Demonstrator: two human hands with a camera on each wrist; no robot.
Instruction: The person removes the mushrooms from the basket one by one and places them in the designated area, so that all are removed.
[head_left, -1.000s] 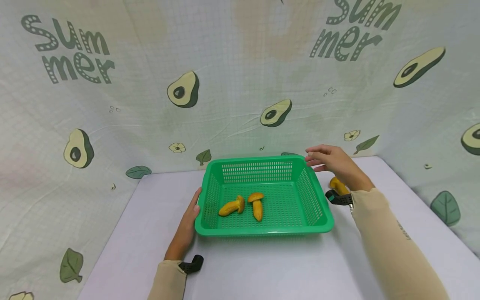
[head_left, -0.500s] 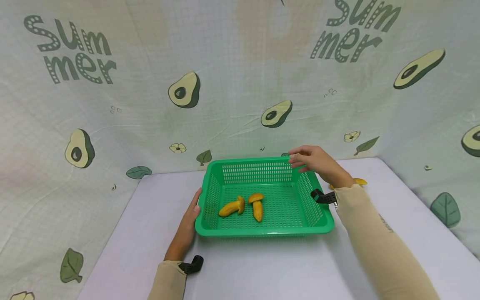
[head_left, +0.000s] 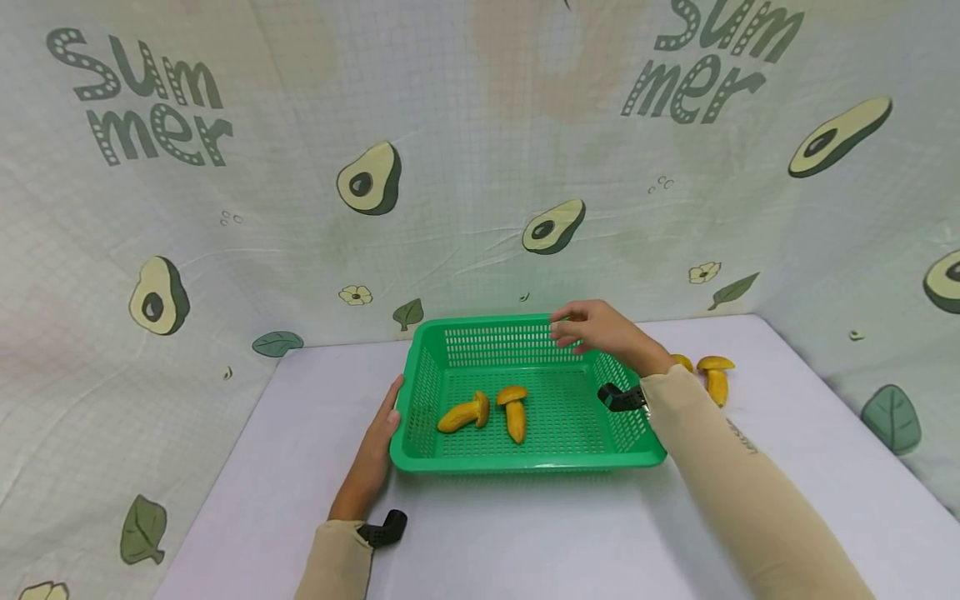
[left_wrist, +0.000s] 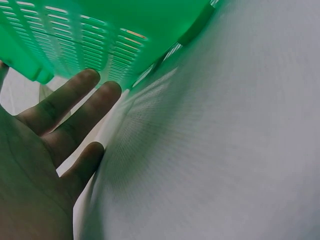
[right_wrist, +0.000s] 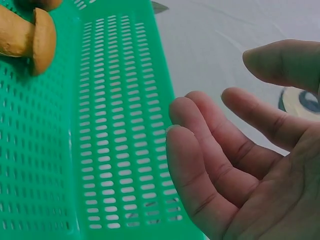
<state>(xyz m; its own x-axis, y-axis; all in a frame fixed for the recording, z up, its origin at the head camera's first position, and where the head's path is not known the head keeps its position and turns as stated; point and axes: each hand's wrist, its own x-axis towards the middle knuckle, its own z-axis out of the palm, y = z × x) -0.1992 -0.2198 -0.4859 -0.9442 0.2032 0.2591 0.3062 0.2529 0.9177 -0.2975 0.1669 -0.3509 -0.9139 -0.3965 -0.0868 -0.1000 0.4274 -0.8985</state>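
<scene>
A green plastic basket (head_left: 528,464) with slotted walls stands on the table. Two yellow-brown mushrooms lie inside: one mushroom (head_left: 463,413) on its side at the left, the other mushroom (head_left: 515,414) beside it, cap toward the back. My left hand (head_left: 372,450) rests against the basket's left side; in the left wrist view its fingers (left_wrist: 75,122) stretch out along the slotted wall. Over the basket's back right part hovers my right hand (head_left: 603,335), holding nothing, its fingers loosely bent. The right wrist view shows these fingers (right_wrist: 187,155) right by the basket rim, thumb apart.
To the right of the basket, a mushroom (head_left: 717,383) lies on the white table (head_left: 525,542). Another mushroom (head_left: 682,362) there is partly covered by the right sleeve (head_left: 738,467). A printed cloth (head_left: 457,125) hangs right behind the table.
My right hand has moved left from beside the basket's back right corner to over the basket, uncovering mushrooms on the right. The left hand and basket stay put.
</scene>
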